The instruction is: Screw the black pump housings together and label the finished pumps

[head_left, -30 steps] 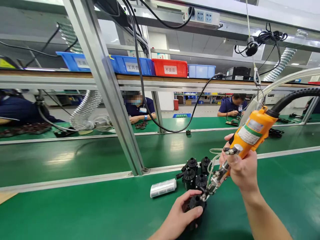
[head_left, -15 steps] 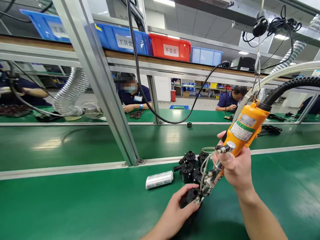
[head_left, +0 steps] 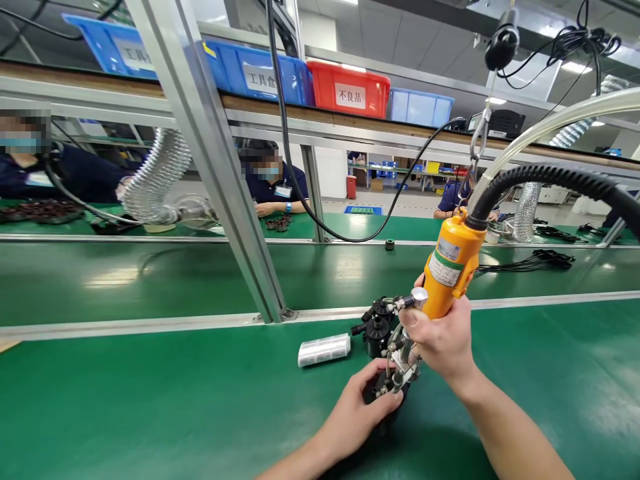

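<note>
My right hand (head_left: pixel 445 340) is wrapped round an orange electric screwdriver (head_left: pixel 445 263), which hangs from a cable hook and has a black ribbed hose at its top. The driver points down and its metal tip sits at the top of a black pump (head_left: pixel 371 391). My left hand (head_left: pixel 350 407) grips that pump from the left, thumb in front and fingers behind. Metal fittings and thin tubes of the driver hide much of the pump's top. Just behind stand more black pumps (head_left: pixel 377 333), partly covered by the driver and my right hand.
A roll of clear plastic labels or film (head_left: pixel 324 350) lies left of the pumps on the green bench (head_left: pixel 150 407). A slanted metal post (head_left: pixel 220 160) rises from its back edge. Blue bins (head_left: pixel 280 77) and a red bin (head_left: pixel 349 90) stand on the shelf above. Co-workers sit across the bench.
The screwdriver has swung more upright and moved left, with its tip now over the pump top. My right hand moved left with it. My left hand keeps its grip on the pump.
</note>
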`<state>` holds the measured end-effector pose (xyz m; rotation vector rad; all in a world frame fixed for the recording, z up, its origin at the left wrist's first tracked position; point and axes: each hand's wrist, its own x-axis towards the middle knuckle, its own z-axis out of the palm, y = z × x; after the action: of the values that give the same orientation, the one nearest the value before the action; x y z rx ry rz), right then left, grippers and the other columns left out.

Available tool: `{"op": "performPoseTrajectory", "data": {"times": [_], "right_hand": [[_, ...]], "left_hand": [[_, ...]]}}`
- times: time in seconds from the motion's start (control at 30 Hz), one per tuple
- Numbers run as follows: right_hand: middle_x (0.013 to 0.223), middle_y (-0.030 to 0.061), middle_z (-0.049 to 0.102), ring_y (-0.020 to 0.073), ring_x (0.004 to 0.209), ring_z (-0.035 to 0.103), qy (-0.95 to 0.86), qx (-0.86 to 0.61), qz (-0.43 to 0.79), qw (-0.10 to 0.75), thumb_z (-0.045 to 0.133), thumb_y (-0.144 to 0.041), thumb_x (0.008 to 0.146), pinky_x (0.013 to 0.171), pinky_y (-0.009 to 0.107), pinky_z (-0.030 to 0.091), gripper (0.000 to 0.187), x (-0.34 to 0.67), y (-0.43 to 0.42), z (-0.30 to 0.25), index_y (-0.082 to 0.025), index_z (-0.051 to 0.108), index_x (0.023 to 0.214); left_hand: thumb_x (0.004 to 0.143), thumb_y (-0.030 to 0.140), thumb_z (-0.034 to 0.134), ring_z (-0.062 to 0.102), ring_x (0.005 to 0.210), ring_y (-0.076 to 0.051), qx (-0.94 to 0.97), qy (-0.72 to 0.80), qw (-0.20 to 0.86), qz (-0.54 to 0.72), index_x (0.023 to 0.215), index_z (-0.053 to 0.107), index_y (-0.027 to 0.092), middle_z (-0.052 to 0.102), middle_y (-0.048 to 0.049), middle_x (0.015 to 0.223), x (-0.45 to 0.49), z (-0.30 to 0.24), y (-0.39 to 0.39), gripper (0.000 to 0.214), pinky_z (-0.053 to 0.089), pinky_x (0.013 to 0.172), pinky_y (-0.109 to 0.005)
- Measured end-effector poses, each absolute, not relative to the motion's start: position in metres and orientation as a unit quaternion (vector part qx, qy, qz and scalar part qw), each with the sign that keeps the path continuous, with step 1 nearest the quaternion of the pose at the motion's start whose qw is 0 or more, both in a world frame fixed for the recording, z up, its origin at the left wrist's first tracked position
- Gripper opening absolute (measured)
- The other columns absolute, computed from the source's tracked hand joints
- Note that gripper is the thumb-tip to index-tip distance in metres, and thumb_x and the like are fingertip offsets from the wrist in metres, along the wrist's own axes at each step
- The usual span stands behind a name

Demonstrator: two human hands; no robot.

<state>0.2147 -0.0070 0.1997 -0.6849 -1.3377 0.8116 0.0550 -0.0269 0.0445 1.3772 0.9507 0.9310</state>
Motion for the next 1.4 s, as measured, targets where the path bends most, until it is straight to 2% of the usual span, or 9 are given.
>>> {"op": "performPoseTrajectory", "data": {"times": [0.1, 0.23, 0.4, 0.6, 0.77, 0.8, 0.97, 1.13, 1.4], "right_hand": [[0.063, -0.007, 0.048, 0.0101, 0.054, 0.041, -0.58, -0.3, 0.375, 0.659, 0.088, -0.044, 0.07, 0.05, 0.024, 0.041, 0.048, 0.213, -0.005, 0.199, -0.021, 0.055, 0.097], [0.065, -0.0064, 0.05, 0.0092, 0.052, 0.042, -0.558, -0.295, 0.361, 0.687, 0.089, -0.044, 0.069, 0.048, 0.022, 0.039, 0.05, 0.23, -0.006, 0.206, -0.021, 0.059, 0.1], [0.075, -0.0033, 0.053, 0.0094, 0.054, 0.046, -0.531, -0.279, 0.347, 0.721, 0.091, -0.047, 0.073, 0.049, 0.023, 0.042, 0.055, 0.281, -0.021, 0.215, -0.022, 0.062, 0.113], [0.069, -0.0061, 0.048, 0.0061, 0.047, 0.037, -0.502, -0.197, 0.432, 0.723, 0.086, -0.069, 0.074, 0.043, 0.021, 0.036, 0.066, 0.279, -0.041, 0.226, -0.022, 0.062, 0.114], [0.069, -0.0064, 0.048, 0.0078, 0.049, 0.041, -0.495, -0.173, 0.448, 0.724, 0.089, -0.065, 0.072, 0.046, 0.022, 0.037, 0.065, 0.235, -0.033, 0.215, -0.024, 0.059, 0.113], [0.071, -0.0057, 0.049, 0.0082, 0.051, 0.042, -0.502, -0.18, 0.446, 0.719, 0.09, -0.062, 0.072, 0.047, 0.022, 0.038, 0.065, 0.229, -0.029, 0.211, -0.024, 0.059, 0.114], [0.077, -0.0039, 0.05, 0.0083, 0.056, 0.043, -0.526, -0.188, 0.439, 0.704, 0.09, -0.057, 0.076, 0.051, 0.024, 0.039, 0.06, 0.221, -0.019, 0.198, -0.022, 0.06, 0.115], [0.074, -0.0041, 0.052, 0.0094, 0.055, 0.044, -0.53, -0.187, 0.426, 0.709, 0.087, -0.062, 0.077, 0.052, 0.025, 0.037, 0.064, 0.225, -0.021, 0.2, -0.023, 0.059, 0.119], [0.072, -0.0044, 0.049, 0.011, 0.056, 0.045, -0.549, -0.222, 0.4, 0.699, 0.084, -0.06, 0.079, 0.053, 0.026, 0.041, 0.06, 0.225, -0.016, 0.2, -0.022, 0.057, 0.117]], "left_hand": [[0.085, 0.053, 0.081, 0.058, 0.079, -0.02, 0.587, 0.421, 0.568, 0.395, 0.123, 0.067, 0.022, 0.066, -0.0006, 0.093, 0.051, 0.042, -0.025, 0.051, 0.056, 0.077, -0.032], [0.081, 0.064, 0.082, 0.062, 0.091, -0.023, 0.589, 0.356, 0.622, 0.372, 0.139, 0.06, 0.028, 0.066, -0.0062, 0.119, 0.037, 0.037, -0.023, 0.072, 0.058, 0.082, -0.036], [0.066, 0.047, 0.099, 0.063, 0.087, -0.018, 0.577, 0.277, 0.692, 0.335, 0.151, 0.045, 0.033, 0.055, -0.0102, 0.141, 0.033, 0.027, -0.026, 0.102, 0.055, 0.076, -0.031], [0.065, 0.046, 0.099, 0.064, 0.086, -0.017, 0.601, 0.282, 0.673, 0.326, 0.15, 0.044, 0.033, 0.057, -0.01, 0.139, 0.051, 0.023, -0.031, 0.102, 0.05, 0.067, -0.024], [0.066, 0.062, 0.096, 0.061, 0.113, -0.031, 0.648, 0.253, 0.624, 0.355, 0.148, 0.051, 0.027, 0.062, -0.01, 0.131, 0.053, 0.037, -0.034, 0.1, 0.053, 0.097, -0.042], [0.065, 0.064, 0.095, 0.061, 0.112, -0.031, 0.654, 0.263, 0.616, 0.352, 0.15, 0.05, 0.027, 0.062, -0.0099, 0.13, 0.052, 0.039, -0.035, 0.103, 0.053, 0.097, -0.042], [0.061, 0.069, 0.094, 0.059, 0.083, -0.019, 0.644, 0.332, 0.62, 0.301, 0.161, 0.036, 0.032, 0.061, -0.0108, 0.133, 0.049, 0.036, -0.037, 0.121, 0.051, 0.069, -0.029], [0.062, 0.067, 0.094, 0.059, 0.089, -0.02, 0.64, 0.322, 0.629, 0.3, 0.156, 0.041, 0.031, 0.061, -0.0102, 0.134, 0.049, 0.031, -0.036, 0.115, 0.049, 0.069, -0.027], [0.058, 0.063, 0.099, 0.064, 0.088, -0.022, 0.62, 0.324, 0.643, 0.312, 0.163, 0.031, 0.029, 0.067, -0.0121, 0.128, 0.051, 0.019, -0.033, 0.129, 0.051, 0.069, -0.029]]}}
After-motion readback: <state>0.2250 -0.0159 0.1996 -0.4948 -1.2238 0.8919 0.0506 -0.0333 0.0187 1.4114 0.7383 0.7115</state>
